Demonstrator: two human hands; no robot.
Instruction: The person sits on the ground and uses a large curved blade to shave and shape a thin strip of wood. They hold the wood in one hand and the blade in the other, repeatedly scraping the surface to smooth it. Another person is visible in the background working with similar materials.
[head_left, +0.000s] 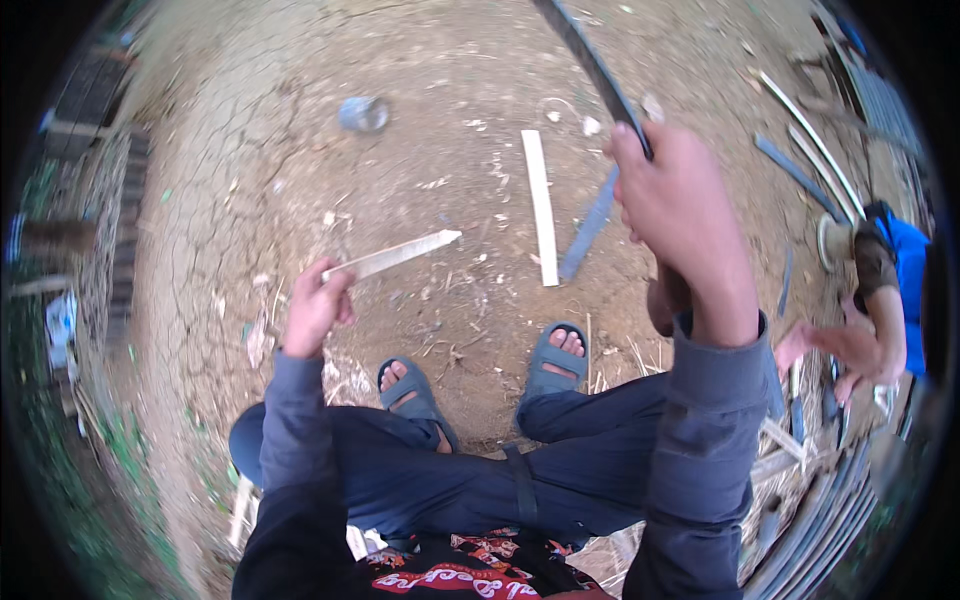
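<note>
My left hand (318, 308) is closed around the near end of a pale, split strip of wood or bamboo (400, 253). The strip's pointed far end is aimed right, above the ground. Raised at the right, my right hand (685, 195) grips a long dark-bladed knife (590, 65); its handle is hidden in my fist and the blade runs up past the top edge. On the soil between my hands lies a flat cream-coloured strip (540, 205). Close beside it is a bluish-grey strip (592, 222), partly overlapped by my right hand in view.
My sandalled feet (415, 395) rest on bare, cracked soil with scattered shavings. A clear jar-like container (363, 114) lies farther off. At the right, another person in blue (905, 290) crouches near long strips (820, 170). Several grey poles (820, 530) are stacked at lower right.
</note>
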